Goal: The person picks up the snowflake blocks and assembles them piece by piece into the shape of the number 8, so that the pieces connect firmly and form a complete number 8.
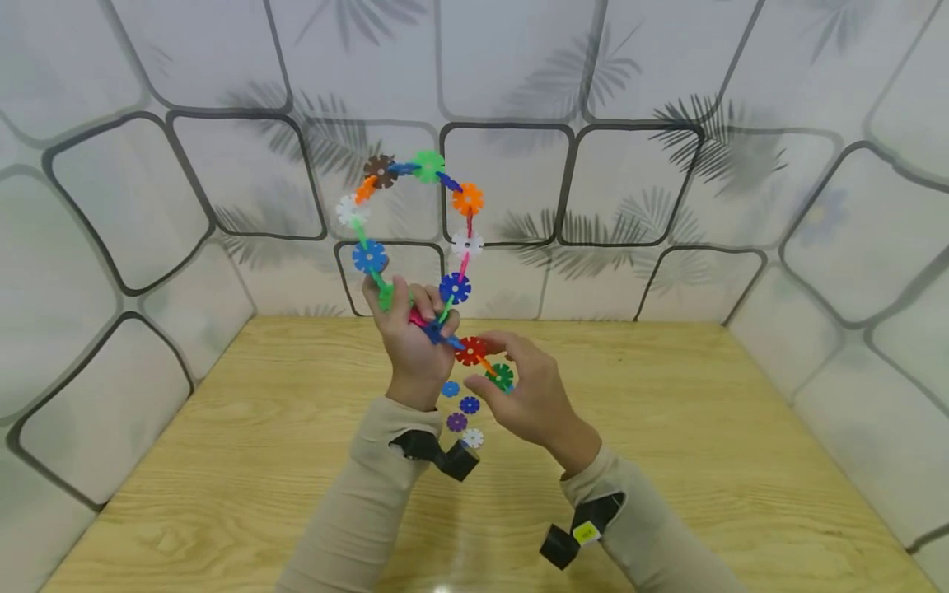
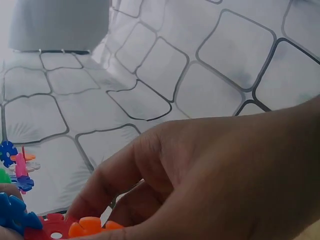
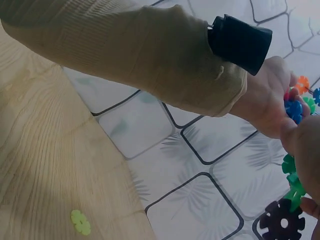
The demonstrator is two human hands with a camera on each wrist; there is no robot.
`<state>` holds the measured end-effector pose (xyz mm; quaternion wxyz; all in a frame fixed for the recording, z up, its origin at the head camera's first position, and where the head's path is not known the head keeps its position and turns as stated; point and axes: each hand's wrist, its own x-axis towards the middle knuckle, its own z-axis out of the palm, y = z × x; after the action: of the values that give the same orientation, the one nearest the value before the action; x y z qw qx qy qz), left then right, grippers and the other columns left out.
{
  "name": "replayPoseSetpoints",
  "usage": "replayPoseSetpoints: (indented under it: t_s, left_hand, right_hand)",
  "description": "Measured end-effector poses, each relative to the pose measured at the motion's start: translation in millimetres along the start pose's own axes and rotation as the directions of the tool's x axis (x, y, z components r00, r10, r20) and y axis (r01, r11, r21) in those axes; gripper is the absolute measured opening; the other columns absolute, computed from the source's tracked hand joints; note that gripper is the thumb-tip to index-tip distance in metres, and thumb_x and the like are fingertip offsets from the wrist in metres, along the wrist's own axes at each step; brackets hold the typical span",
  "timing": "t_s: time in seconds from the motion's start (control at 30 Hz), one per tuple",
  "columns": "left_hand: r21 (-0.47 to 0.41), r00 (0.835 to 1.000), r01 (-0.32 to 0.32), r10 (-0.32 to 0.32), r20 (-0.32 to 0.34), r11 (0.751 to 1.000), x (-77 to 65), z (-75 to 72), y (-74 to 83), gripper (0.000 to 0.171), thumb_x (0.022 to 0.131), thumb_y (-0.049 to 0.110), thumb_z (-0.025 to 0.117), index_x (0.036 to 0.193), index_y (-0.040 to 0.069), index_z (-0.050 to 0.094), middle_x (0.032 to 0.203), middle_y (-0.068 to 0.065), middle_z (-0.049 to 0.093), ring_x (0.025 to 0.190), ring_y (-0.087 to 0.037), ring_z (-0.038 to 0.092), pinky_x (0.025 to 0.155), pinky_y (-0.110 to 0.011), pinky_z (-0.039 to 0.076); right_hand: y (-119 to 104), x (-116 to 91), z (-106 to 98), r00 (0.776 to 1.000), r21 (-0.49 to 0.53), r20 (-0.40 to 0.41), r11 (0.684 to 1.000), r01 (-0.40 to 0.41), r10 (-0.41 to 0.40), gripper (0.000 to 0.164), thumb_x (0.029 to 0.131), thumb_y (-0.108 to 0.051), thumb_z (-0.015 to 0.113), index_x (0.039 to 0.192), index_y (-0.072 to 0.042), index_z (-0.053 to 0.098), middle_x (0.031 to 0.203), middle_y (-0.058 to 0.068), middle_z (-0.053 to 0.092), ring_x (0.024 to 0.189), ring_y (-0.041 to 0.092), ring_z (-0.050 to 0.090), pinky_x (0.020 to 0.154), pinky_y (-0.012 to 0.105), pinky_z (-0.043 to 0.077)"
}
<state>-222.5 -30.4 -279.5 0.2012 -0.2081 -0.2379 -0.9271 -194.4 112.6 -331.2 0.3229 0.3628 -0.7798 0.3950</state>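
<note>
A chain of interlocking notched plastic discs (image 1: 369,257) in many colours is held up over the table, its upper part a loop. My left hand (image 1: 418,354) grips the chain at the loop's lower end, around pink, green and blue discs. From there a short tail runs right through a red disc (image 1: 470,351), an orange one and a dark green disc (image 1: 501,377). My right hand (image 1: 537,395) curls thumb and fingers round this tail. In the left wrist view, its fingers lie behind the red disc (image 2: 52,227) and orange disc (image 2: 90,227). A dark disc (image 3: 282,221) shows beneath the right hand in the right wrist view.
Loose discs lie on the wooden table (image 1: 259,461) near the wrists: a light blue one (image 1: 450,389), a dark blue one (image 1: 469,404), a purple one (image 1: 456,422) and a white one (image 1: 473,438). A yellow disc (image 3: 80,222) appears in the right wrist view. Patterned walls (image 1: 504,181) enclose the table.
</note>
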Motion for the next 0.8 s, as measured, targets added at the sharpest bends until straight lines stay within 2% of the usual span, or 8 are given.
replayPoseSetpoints:
  t_s: [0.13, 0.27, 0.4, 0.57, 0.67, 0.8]
  left_hand:
    - [0.032, 1.000, 0.008, -0.008, -0.005, 0.999, -3.1, 0.5, -1.8, 0.019, 0.106, 0.024, 0.032, 0.123, 0.022, 0.024, 0.060, 0.002, 0.038, 0.058, -0.013, 0.040, 0.041, -0.018, 0.034]
    - [0.039, 1.000, 0.012, -0.011, -0.011, 0.999, -4.5, 0.1, -3.4, 0.015, 0.106, 0.023, 0.032, 0.119, 0.021, 0.025, 0.059, 0.001, 0.038, 0.057, -0.013, 0.040, 0.041, -0.018, 0.034]
    - [0.036, 1.000, 0.007, -0.007, 0.004, 0.999, -4.7, 0.1, -5.9, 0.012, 0.106, 0.025, 0.032, 0.117, 0.022, 0.027, 0.060, 0.002, 0.036, 0.058, -0.013, 0.039, 0.041, -0.017, 0.034]
    - [0.032, 1.000, 0.014, -0.014, 0.007, 0.999, -5.3, -0.9, -7.1, 0.017, 0.106, 0.025, 0.031, 0.121, 0.022, 0.024, 0.060, 0.001, 0.038, 0.059, -0.013, 0.040, 0.044, -0.019, 0.036]
    - [0.032, 0.999, 0.016, -0.017, 0.035, 0.999, -5.0, -3.1, -7.6, 0.019, 0.106, 0.021, 0.030, 0.123, 0.021, 0.021, 0.061, 0.000, 0.042, 0.062, -0.015, 0.045, 0.051, -0.024, 0.043]
    - [0.041, 0.989, 0.033, -0.038, 0.142, 0.999, -4.7, -9.4, -7.8, 0.019, 0.106, 0.013, 0.030, 0.121, 0.019, 0.021, 0.066, -0.003, 0.049, 0.070, -0.018, 0.053, 0.069, -0.032, 0.051]
  right_hand:
    - [1, 2, 1, 0.998, -0.066, -0.024, 0.996, 0.059, -0.060, 0.038, 0.077, -0.002, 0.081, 0.109, 0.007, 0.065, 0.097, 0.015, 0.069, 0.087, 0.026, 0.067, 0.079, 0.040, 0.056]
    - [-1, 5, -1, 0.996, -0.122, -0.033, 0.989, 0.081, -0.086, 0.037, 0.074, -0.001, 0.083, 0.105, 0.009, 0.067, 0.093, 0.017, 0.070, 0.082, 0.027, 0.068, 0.076, 0.040, 0.056]
    - [-3, 7, -4, 0.995, -0.145, -0.029, 0.985, 0.095, -0.100, 0.035, 0.073, -0.001, 0.083, 0.103, 0.010, 0.068, 0.091, 0.017, 0.071, 0.079, 0.028, 0.067, 0.073, 0.041, 0.056]
    - [-1, 7, -5, 0.995, -0.152, -0.018, 0.984, 0.096, -0.100, 0.035, 0.073, -0.001, 0.084, 0.102, 0.010, 0.069, 0.090, 0.017, 0.071, 0.078, 0.028, 0.067, 0.071, 0.040, 0.056]
    - [1, 8, -7, 0.995, -0.155, -0.014, 0.984, 0.091, -0.095, 0.035, 0.073, -0.001, 0.083, 0.103, 0.009, 0.068, 0.090, 0.017, 0.071, 0.079, 0.028, 0.067, 0.071, 0.041, 0.056]
    - [8, 8, -14, 0.997, -0.152, -0.007, 0.986, 0.074, -0.076, 0.035, 0.074, 0.000, 0.082, 0.104, 0.009, 0.067, 0.091, 0.017, 0.070, 0.082, 0.029, 0.068, 0.074, 0.042, 0.056]
